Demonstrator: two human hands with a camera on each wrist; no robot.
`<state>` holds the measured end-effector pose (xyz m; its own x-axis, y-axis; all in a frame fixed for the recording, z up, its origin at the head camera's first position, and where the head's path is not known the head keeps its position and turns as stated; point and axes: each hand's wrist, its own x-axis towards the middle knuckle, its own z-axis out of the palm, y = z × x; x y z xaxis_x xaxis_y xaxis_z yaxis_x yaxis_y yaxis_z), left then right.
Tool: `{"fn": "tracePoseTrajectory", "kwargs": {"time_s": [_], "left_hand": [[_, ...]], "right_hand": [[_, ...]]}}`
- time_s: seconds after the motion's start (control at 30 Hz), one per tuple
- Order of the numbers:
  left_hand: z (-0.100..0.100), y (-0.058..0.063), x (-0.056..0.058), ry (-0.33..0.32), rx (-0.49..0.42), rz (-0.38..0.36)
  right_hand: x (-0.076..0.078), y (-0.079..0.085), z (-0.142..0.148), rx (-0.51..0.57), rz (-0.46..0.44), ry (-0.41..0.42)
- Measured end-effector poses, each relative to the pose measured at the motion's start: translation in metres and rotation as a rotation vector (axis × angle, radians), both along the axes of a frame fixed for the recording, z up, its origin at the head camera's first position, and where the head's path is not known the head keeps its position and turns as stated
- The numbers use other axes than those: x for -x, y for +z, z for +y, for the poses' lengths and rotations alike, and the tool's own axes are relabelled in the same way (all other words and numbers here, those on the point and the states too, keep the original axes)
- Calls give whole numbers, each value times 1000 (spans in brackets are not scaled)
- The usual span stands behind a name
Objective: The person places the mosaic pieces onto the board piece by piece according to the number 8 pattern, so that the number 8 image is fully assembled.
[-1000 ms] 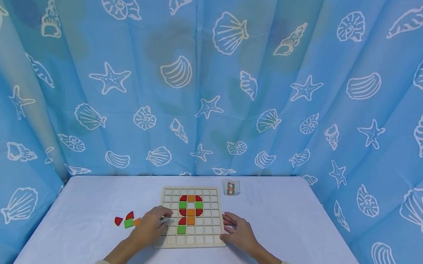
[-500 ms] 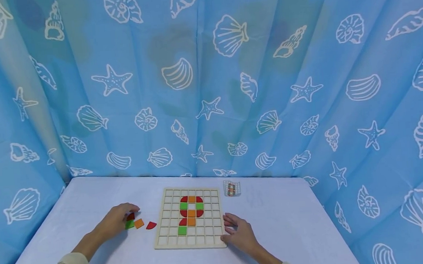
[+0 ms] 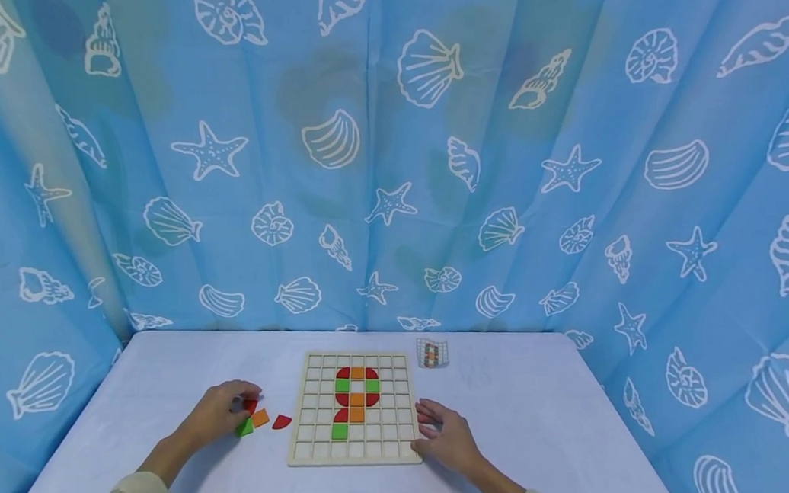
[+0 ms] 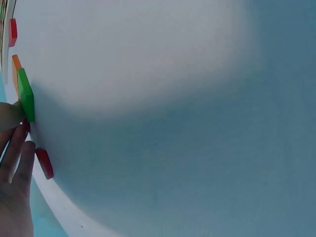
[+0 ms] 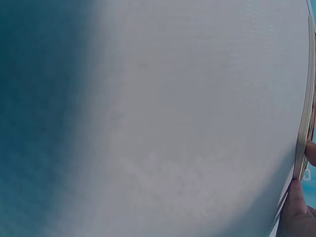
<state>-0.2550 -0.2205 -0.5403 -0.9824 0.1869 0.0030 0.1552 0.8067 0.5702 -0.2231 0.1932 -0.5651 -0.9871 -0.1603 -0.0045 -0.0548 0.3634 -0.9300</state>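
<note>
My left hand [image 3: 219,413] reaches over loose tiles left of the pale grid board [image 3: 313,461]. Its thumb and fingertips pinch a red quarter-circle tile [image 3: 250,406], partly hidden. Against the thumb lies a green square tile [image 4: 26,95], with an orange square tile [image 3: 260,418] beside it. A second red quarter-circle tile [image 4: 44,163] lies by a fingertip in the left wrist view; the hand covers it in the head view. Another red quarter-circle tile [image 3: 281,422] sits between hand and board. My right hand [image 3: 449,441] touches the board's right edge with relaxed fingers, thumb near the front corner.
Red, orange and green tiles form a figure in the board's cells, with a green tile [image 3: 339,431] lowest. A small printed card [image 3: 432,352] lies behind the board's right corner. A blue shell-patterned curtain [image 3: 388,155] hangs behind the white table [image 3: 515,406].
My left hand has moved left from the board to the loose tiles, leaving one red tile near the board. It has nudged a red tile right and the green one forward. The right hand stays.
</note>
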Motion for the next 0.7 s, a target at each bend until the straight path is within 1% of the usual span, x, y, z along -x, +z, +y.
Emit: {"fn": "tracePoseTrajectory", "kwargs": {"time_s": [0.13,0.37,0.53,0.7], "left_hand": [[1,-2,1,-24,-2,13],[1,-6,-1,-33,-3,66],[4,-1,-3,-15,-14,112],[16,4,-5,-56,-9,149]], "right_hand": [[0,0,0,-2,1,-2],[-1,0,-1,-12,3,-8],[0,1,-3,-28,10,-5],[-1,2,-4,-40,1,-22]]}}
